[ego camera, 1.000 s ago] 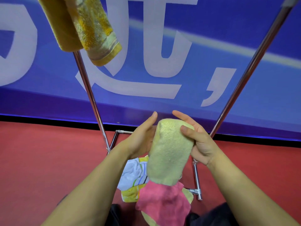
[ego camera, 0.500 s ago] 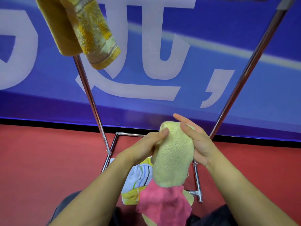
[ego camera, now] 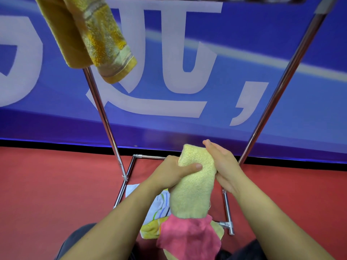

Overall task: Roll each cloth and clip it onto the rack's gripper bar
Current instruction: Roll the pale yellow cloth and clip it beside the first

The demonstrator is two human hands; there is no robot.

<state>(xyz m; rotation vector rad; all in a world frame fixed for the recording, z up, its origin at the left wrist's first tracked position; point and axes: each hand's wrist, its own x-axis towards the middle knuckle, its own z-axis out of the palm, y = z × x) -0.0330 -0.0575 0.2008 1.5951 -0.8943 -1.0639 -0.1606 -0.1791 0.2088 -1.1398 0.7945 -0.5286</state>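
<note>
Hanging towel (ego camera: pixel 88 34): golden-yellow terry with a striped hem, draped from the top of the rack at upper left, over the left upright.
Rack (ego camera: pixel 105 117): chrome tube frame, two uprights leaning apart towards the top, base bars on the red floor (ego camera: pixel 47 184); the top bar itself is mostly out of view.
Left hand (ego camera: pixel 173 173): fingers curled round the left side of the roll, thumb lying across its front, gripping it.
Pale yellow cloth (ego camera: pixel 193 188): rolled into a thick upright tube, held between both hands in front of the rack base, low and well below the hanging towel.
Right hand (ego camera: pixel 224 167): fingers fairly straight and together, palm pressed flat on the roll's right side.
Cloth pile (ego camera: pixel 187 239): pink cloth on top, a white striped one and yellow ones under it, seemingly on the floor by the knees.
Backdrop: blue banner (ego camera: pixel 244 53) with large white characters.
</note>
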